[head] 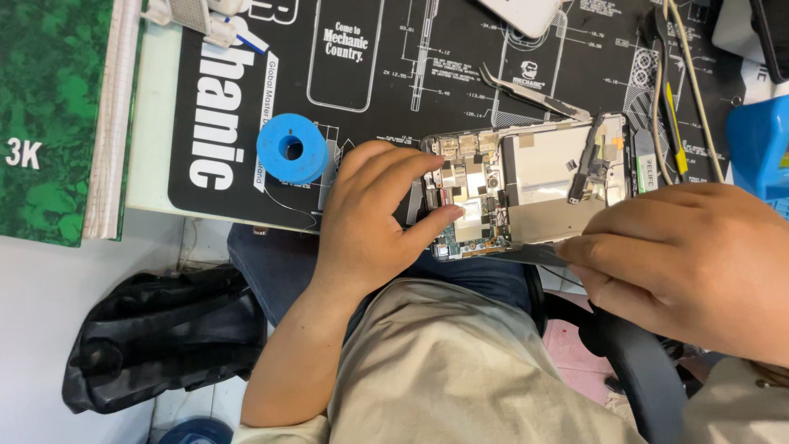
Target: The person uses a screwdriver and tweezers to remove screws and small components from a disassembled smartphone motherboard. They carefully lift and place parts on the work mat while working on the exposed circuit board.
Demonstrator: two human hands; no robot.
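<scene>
An opened phone (542, 177) lies at the near edge of a black printed work mat (386, 82), its circuit board and metal shields showing. My left hand (374, 214) grips the phone's left end, thumb and fingers pressed on the board. My right hand (690, 259) pinches a thin dark flat tool (526, 253) whose tip lies along the phone's near edge.
Metal tweezers (530, 92) lie behind the phone. A blue tape roll (292, 148) stands left of my left hand. A green book (53, 115) is at far left, a blue box (760, 148) at far right. A black bag (160, 333) lies on the floor.
</scene>
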